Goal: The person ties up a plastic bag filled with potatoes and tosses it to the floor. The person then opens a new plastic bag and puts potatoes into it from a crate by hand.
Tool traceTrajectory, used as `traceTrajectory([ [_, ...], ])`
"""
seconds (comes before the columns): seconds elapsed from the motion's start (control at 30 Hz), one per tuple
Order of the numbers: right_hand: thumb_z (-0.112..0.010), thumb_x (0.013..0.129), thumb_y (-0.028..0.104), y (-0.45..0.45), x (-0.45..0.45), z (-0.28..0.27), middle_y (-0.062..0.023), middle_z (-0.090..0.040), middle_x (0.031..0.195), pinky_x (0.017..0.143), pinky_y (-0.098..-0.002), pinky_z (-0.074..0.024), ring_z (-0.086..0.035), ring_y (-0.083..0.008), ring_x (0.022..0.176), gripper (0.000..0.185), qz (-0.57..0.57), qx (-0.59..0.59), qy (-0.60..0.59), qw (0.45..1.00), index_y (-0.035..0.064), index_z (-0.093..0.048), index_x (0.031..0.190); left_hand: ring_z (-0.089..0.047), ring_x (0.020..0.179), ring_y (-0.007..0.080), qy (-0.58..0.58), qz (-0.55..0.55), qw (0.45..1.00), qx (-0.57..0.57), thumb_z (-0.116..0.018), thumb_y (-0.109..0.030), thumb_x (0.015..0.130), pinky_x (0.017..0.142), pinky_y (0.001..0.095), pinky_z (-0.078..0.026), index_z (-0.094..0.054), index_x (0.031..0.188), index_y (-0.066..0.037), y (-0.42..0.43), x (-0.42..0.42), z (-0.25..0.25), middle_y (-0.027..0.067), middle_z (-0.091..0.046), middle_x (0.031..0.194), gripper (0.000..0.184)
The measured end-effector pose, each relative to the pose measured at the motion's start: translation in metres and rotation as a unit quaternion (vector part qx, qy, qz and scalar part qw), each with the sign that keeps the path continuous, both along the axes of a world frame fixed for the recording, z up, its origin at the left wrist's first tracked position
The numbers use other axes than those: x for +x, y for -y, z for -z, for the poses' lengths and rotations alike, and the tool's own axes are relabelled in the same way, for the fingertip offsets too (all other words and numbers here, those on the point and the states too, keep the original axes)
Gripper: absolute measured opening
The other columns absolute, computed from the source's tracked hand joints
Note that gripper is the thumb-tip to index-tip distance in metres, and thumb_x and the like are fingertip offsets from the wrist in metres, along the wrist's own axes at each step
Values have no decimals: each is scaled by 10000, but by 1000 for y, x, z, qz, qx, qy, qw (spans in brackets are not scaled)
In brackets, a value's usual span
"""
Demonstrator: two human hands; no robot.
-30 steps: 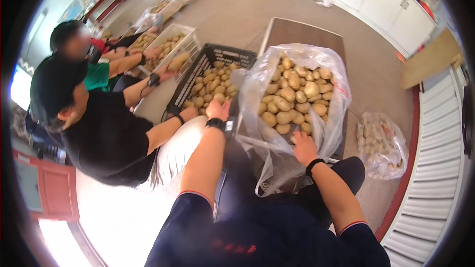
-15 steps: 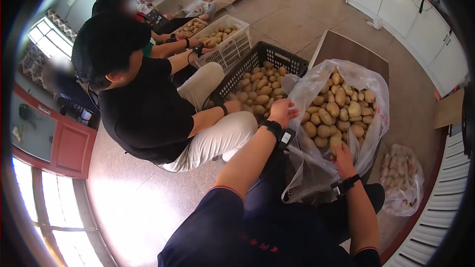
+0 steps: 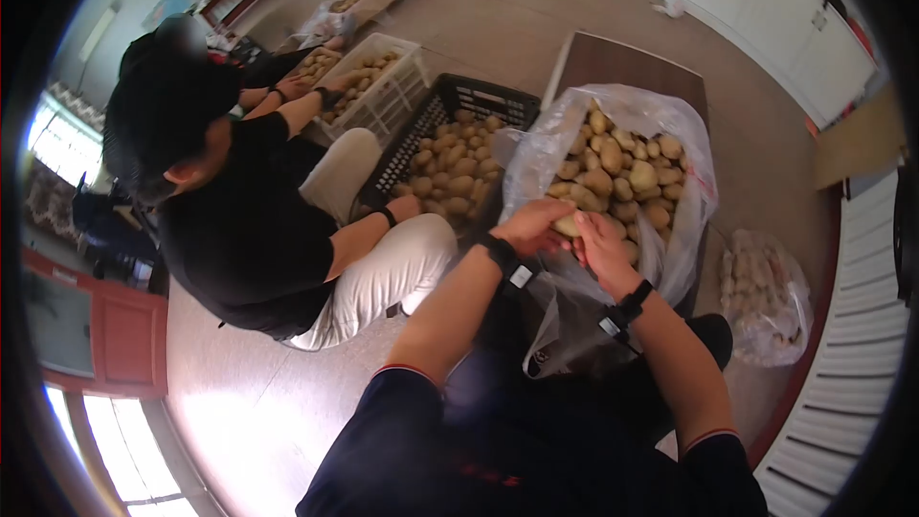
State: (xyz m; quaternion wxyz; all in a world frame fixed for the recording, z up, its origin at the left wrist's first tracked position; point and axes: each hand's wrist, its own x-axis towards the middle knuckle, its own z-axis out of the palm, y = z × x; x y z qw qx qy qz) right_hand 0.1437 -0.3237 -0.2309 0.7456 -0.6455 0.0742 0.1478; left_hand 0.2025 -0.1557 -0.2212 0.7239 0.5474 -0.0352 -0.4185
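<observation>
Currently, hands: left hand (image 3: 531, 227) and right hand (image 3: 603, 249) together, closed around one potato (image 3: 567, 226).
Potato: above the near edge of the bag (image 3: 538, 158); could drop if either hand loosens.
Bag: slack rim might snag fingers.

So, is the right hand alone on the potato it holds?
No, the left hand and right hand both hold the same potato over the open plastic bag.

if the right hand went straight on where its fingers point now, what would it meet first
The right hand would most likely meet the potato at its fingertips, then the left hand just past it, though depth is hard to judge here.
</observation>
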Motion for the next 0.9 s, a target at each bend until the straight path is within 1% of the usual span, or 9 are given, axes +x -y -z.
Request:
traceTrajectory([
  [0.13, -529, 997, 333, 11, -7, 38, 4, -534, 726, 487, -243, -404, -488, -77, 549, 276, 51, 7, 34, 998, 61, -570, 1026, -631, 691, 167, -27, -86, 995, -32, -573, -279, 947, 563, 291, -505, -611, 1077, -77, -6, 14, 29, 64, -666, 912, 244],
  [0.27, -569, 949, 270, 33, -24, 77, -148, -646, 953, 726, -360, -526, -649, -264, 834, 329, 16, -197, 69, 978, 8, -575, 1147, -634, 725, 201, -62, -237, 968, -49, -557, -260, 959, 596, 319, -526, -600, 1077, -44, -21, 31, 44, 93, -659, 940, 250],
  [0.33, -596, 911, 204, 51, -29, 111, -170, -622, 979, 764, -412, -509, -628, -326, 832, 308, 42, -443, 229, 866, 7, -558, 1145, -634, 743, 214, -79, -298, 949, -57, -544, -252, 967, 618, 331, -536, -596, 1084, -30, -25, 37, 56, 106, -657, 960, 256],
  [0.5, -547, 784, 64, 90, -31, 115, -266, -495, 1274, 1050, -478, -374, -445, -436, 1217, 459, 35, -566, 258, 782, -34, -477, 1227, -640, 843, 306, -34, -449, 881, -143, -560, -236, 942, 721, 414, -550, -613, 1112, -35, -61, 61, 103, 131, -661, 1023, 268],
  [0.53, -535, 779, 58, 94, -30, 106, -275, -477, 1301, 1058, -479, -364, -437, -443, 1227, 490, 17, -537, 174, 825, -34, -468, 1256, -636, 829, 290, -10, -474, 872, -120, -555, -214, 937, 691, 402, -552, -613, 1098, -41, -67, 62, 107, 121, -658, 1012, 244],
  [0.6, -555, 776, 16, 97, -31, 100, -275, -475, 1281, 983, -481, -419, -473, -455, 1166, 458, -4, -562, 208, 801, -24, -473, 1225, -627, 800, 258, 243, -422, 843, 229, -544, -171, 927, 631, 379, -557, -612, 1069, -52, -75, 61, 115, 100, -653, 991, 197],
  [0.63, -562, 781, 14, 96, -31, 101, -263, -471, 1280, 959, -481, -435, -493, -452, 1142, 456, -7, -576, 215, 788, -19, -474, 1227, -623, 786, 242, 203, -457, 839, 215, -538, -150, 922, 601, 367, -559, -612, 1054, -58, -73, 63, 114, 90, -650, 980, 177],
  [0.67, -568, 786, 13, 95, -31, 103, -252, -467, 1279, 936, -481, -451, -513, -449, 1117, 453, -8, -594, 220, 773, -14, -474, 1229, -621, 758, 240, -85, -560, 822, -68, -538, -144, 920, 583, 358, -557, -605, 1061, -65, -61, 63, 90, 87, -647, 972, 176],
  [0.9, -660, 766, 55, 78, -37, 87, -195, -485, 1175, 770, -469, -522, -609, -411, 938, 352, -83, -660, 120, 737, 31, -529, 1092, -631, 793, 285, -157, -581, 797, -50, -505, -110, 931, 658, 410, -596, -542, 1151, -61, -69, 74, 96, 107, -614, 993, 228],
])
